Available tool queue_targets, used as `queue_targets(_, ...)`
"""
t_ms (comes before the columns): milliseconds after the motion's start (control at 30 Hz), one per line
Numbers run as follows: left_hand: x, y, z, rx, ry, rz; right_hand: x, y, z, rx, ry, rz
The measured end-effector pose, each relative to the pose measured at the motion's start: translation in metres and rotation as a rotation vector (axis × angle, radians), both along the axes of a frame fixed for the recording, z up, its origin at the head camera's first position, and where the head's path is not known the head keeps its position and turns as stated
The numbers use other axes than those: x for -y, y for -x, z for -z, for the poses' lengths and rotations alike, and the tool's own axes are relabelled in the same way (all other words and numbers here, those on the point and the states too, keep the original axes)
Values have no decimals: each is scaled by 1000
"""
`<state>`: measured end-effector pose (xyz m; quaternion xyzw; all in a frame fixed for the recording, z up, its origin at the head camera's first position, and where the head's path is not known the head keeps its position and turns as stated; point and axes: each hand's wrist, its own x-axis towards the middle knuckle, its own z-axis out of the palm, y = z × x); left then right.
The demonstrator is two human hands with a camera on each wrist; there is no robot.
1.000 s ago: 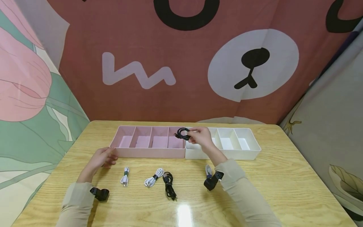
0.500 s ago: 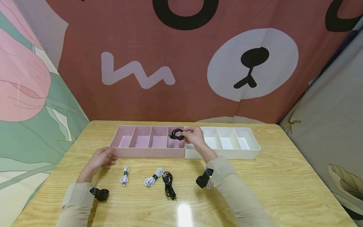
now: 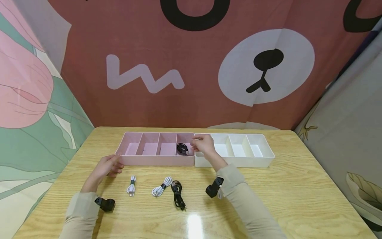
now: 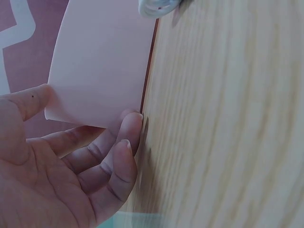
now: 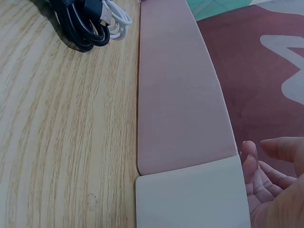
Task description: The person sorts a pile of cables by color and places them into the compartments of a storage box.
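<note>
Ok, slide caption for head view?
Black cable in the rightmost compartment of the pink tray, right grip empty nearby, left grip at its left end.

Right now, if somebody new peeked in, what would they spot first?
Probably the big white cartoon snout on the red-brown cloth behind the table. Next, perhaps the pink tray and white tray end to end below it, with a coiled black cable in the pink one's rightmost compartment near the right hand.

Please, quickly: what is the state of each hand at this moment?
Left hand: holding the near-left corner of the pink box.
Right hand: open, holding nothing.
</note>
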<state>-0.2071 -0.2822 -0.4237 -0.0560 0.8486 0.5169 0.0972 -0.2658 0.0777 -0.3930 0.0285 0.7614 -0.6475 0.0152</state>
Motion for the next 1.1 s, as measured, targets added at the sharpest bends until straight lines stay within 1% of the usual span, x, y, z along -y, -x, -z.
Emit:
queue_targets(167,0,0,0,1,4,-1,-2,-5,-4,4,-21,-17)
queue_targets(400,0,0,0,-3,-1,1,-6,-17,-11,18,-68,-62)
queue_targets(700,0,-1,-1,-3,7,5,-12,-27,-18,0,-79,-108)
queue_targets(1100,0,-1,-1,-9,-2,8,-15,-40,-24,5,-104,-161)
